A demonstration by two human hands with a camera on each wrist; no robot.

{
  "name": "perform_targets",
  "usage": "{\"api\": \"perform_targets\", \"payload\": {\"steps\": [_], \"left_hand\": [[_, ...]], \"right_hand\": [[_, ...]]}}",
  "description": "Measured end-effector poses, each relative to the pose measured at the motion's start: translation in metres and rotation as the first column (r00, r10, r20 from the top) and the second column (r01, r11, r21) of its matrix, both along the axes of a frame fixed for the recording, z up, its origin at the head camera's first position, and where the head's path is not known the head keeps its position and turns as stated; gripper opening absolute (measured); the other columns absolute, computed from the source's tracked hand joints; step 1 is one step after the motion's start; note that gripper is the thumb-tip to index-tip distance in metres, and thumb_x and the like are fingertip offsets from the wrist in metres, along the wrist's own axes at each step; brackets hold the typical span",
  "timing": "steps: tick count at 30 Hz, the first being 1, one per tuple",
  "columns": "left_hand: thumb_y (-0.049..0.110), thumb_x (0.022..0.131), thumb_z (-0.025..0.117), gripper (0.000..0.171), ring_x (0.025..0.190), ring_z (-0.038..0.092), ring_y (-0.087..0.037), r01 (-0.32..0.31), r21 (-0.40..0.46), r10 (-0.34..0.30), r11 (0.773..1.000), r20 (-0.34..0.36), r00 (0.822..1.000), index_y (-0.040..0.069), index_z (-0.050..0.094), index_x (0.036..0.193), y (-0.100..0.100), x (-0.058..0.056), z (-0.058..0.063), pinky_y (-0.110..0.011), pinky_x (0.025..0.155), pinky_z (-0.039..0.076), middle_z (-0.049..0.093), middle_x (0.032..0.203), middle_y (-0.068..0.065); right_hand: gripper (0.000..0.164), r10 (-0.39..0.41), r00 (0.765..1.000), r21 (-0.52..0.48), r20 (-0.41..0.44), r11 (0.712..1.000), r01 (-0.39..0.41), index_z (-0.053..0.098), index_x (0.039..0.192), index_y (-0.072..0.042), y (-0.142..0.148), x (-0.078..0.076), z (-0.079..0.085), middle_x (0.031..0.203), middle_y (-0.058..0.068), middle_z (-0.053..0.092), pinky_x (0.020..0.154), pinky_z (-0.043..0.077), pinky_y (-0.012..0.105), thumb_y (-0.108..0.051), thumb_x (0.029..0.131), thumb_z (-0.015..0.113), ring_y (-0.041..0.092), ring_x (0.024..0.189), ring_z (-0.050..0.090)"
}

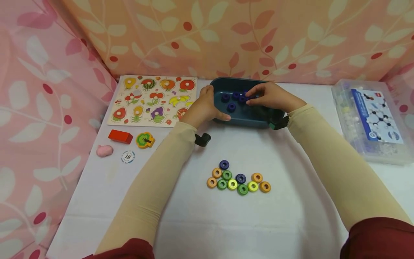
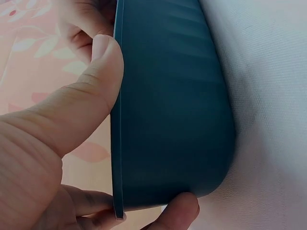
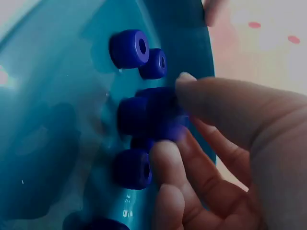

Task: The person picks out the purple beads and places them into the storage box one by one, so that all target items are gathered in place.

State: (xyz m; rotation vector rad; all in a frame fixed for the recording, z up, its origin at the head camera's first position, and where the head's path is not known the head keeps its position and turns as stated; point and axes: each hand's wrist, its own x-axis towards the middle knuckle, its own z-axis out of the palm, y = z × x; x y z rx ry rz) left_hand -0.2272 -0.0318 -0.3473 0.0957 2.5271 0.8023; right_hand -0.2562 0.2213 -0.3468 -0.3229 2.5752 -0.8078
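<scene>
A dark teal plastic bin [image 1: 240,122] stands at the back of the table with several purple beads [image 1: 225,97] in it. My left hand [image 1: 203,108] grips the bin's left end; in the left wrist view its thumb [image 2: 103,72] lies on the rim and its other fingers wrap round the end wall. Reaching into the bin, my right hand [image 1: 275,96] pinches a purple bead [image 3: 165,112] between thumb and fingers, blurred in the right wrist view. Other purple beads [image 3: 130,49] lie around it on the bin floor.
Orange, green, yellow and purple beads [image 1: 232,184] form a zigzag line nearer me. At left lie a fruit puzzle board [image 1: 145,95], red block [image 1: 120,136], tree piece [image 1: 145,140], pink lump [image 1: 105,150] and round token [image 1: 128,157]. A clear case [image 1: 372,118] is right.
</scene>
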Motion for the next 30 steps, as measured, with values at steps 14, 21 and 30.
{"api": "perform_targets", "payload": {"steps": [14,21,30], "left_hand": [[0.046,0.068,0.091,0.132,0.148,0.024,-0.025,0.022,0.035,-0.021,0.999,-0.039,0.999,0.015,0.003,0.162,0.001,-0.001,0.0,-0.042,0.12,0.034,0.009,0.167,-0.006],[0.051,0.07,0.088,0.136,0.154,0.019,-0.025,0.005,0.014,-0.005,1.0,-0.011,1.0,0.014,-0.003,0.162,0.0,-0.001,0.001,-0.043,0.124,0.027,-0.005,0.17,-0.002],[0.05,0.07,0.089,0.136,0.156,0.013,-0.023,0.0,0.024,0.0,1.0,-0.001,1.0,0.014,-0.004,0.162,0.0,0.0,0.0,-0.04,0.124,0.024,-0.008,0.17,-0.002]], "right_hand": [[0.035,0.031,0.992,-0.09,-0.121,0.995,-0.042,0.07,0.12,-0.018,-0.013,0.063,0.015,0.108,0.002,0.069,0.072,0.049,0.03,-0.038,0.091,0.074,0.02,0.089,0.058],[0.029,0.367,0.929,-0.188,-0.04,0.911,-0.368,0.073,0.116,-0.02,-0.053,0.127,-0.018,0.104,-0.003,0.07,0.073,0.053,0.027,-0.023,0.088,0.079,0.013,0.086,0.06],[0.025,0.453,0.886,-0.209,0.099,0.88,-0.426,0.074,0.114,-0.024,-0.07,0.139,-0.041,0.101,-0.006,0.069,0.074,0.051,0.026,-0.016,0.09,0.076,0.012,0.083,0.058]]}}
